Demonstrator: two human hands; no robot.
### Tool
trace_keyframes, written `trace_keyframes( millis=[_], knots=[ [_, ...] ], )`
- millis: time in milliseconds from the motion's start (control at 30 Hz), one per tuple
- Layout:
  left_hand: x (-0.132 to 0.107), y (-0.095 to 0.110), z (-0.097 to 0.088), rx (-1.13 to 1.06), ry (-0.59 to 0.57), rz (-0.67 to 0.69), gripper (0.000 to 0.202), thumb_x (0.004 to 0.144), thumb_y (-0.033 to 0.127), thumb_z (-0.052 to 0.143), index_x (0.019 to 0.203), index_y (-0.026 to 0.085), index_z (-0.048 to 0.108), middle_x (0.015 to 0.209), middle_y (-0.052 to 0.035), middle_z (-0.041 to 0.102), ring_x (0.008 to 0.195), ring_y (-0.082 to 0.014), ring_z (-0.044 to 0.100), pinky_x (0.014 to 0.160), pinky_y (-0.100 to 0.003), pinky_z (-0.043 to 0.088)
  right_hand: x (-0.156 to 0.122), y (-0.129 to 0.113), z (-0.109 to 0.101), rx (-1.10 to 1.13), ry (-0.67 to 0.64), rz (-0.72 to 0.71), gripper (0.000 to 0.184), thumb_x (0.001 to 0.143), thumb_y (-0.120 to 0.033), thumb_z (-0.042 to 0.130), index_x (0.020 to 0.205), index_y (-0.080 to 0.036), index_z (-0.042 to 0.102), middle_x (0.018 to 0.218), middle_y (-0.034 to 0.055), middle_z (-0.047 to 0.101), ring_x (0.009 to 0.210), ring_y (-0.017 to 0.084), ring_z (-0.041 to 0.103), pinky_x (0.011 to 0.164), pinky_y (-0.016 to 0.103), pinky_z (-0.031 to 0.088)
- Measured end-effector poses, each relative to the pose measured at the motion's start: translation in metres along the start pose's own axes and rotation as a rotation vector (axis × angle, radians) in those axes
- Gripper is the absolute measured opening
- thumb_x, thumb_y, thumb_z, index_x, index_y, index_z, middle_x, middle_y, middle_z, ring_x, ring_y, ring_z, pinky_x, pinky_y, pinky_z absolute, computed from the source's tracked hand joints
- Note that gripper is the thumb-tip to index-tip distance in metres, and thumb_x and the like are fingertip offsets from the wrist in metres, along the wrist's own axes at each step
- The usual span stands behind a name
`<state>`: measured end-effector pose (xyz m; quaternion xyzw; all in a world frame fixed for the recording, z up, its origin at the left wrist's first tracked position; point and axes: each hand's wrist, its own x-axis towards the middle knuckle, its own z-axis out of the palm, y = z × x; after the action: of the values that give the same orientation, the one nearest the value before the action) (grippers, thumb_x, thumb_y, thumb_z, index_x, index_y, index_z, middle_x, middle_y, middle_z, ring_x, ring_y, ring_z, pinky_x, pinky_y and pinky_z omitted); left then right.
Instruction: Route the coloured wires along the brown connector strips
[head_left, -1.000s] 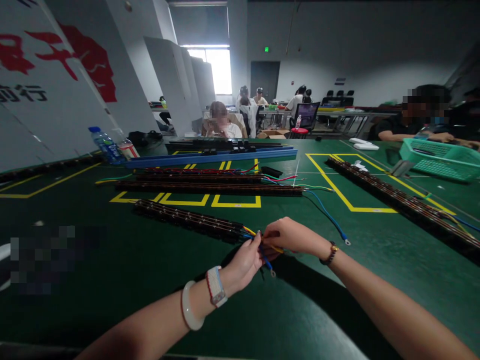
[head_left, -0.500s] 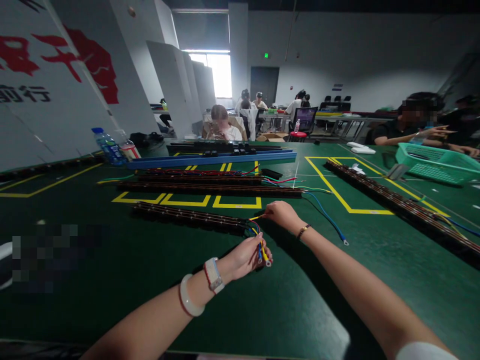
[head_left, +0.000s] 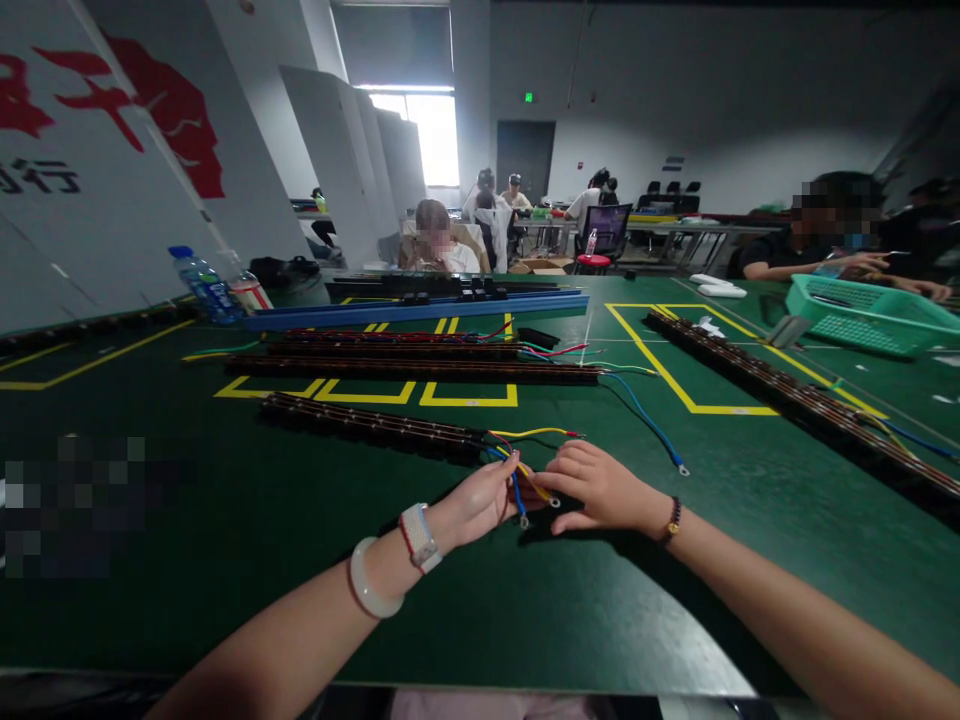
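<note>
My left hand [head_left: 478, 503] is closed around a bundle of wires at the right end of a short black rail strip [head_left: 375, 420] with copper-coloured bars. Below its fingers hang a blue wire [head_left: 518, 497] and a yellow wire, each with a ring terminal [head_left: 554, 502]. My right hand [head_left: 604, 488] is just to the right, fingertips at the yellow wire's end, thumb held apart; I see nothing gripped in it. Beyond the hands, a separate yellow wire [head_left: 536, 432] with a red tip stretches right from the strip, free of both hands.
Longer rail strips [head_left: 420, 370] with loose wires lie behind on the green table [head_left: 300, 560]. Farther back is a blue rail [head_left: 420, 310], with bottles [head_left: 206, 285] at left. At right are another long strip [head_left: 795, 405], a green basket [head_left: 870, 315] and a seated person.
My right hand has let go of the red-tipped yellow wire and come nearer, beside the left hand's bundle. My left hand keeps hold of the wires. The view has shifted slightly.
</note>
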<state>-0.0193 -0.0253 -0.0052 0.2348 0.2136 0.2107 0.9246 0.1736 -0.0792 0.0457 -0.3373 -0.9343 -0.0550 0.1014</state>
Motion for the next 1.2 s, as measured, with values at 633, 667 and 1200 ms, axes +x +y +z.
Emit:
trace_keyframes(
  millis=[633,667,1200],
  knots=[
    [-0.004,-0.003,-0.002,0.051,-0.012,-0.048,0.03,0.093,0.019,0.031,0.091,0.001,0.055,0.09,-0.0225,0.064,0.087,-0.028,0.066,0.087,-0.042,0.046,0.152,0.01,0.01,0.024,0.066,0.434,0.029,0.095,-0.038,0.044,0.1,-0.017,0.062,0.086,0.0042,0.065,0.078,0.015,0.058,0.062,0.025,0.031],
    [-0.005,-0.003,0.0,0.051,-0.007,-0.042,0.028,0.092,0.018,0.033,0.091,0.001,0.055,0.089,-0.0219,0.064,0.086,-0.0277,0.066,0.086,-0.041,0.046,0.163,0.008,0.016,-0.01,0.027,0.426,0.03,0.096,-0.038,0.043,0.1,-0.016,0.063,0.087,0.0051,0.065,0.079,0.016,0.059,0.062,0.026,0.031],
    [-0.004,-0.004,0.0,0.187,-0.044,0.01,0.017,0.092,0.017,0.038,0.094,0.004,0.05,0.091,-0.0185,0.063,0.077,-0.0182,0.065,0.076,-0.03,0.048,0.07,0.032,0.006,0.48,0.353,0.622,0.028,0.089,-0.035,0.053,0.108,-0.018,0.064,0.096,0.0037,0.063,0.081,0.012,0.054,0.073,0.024,0.042]
  ],
)
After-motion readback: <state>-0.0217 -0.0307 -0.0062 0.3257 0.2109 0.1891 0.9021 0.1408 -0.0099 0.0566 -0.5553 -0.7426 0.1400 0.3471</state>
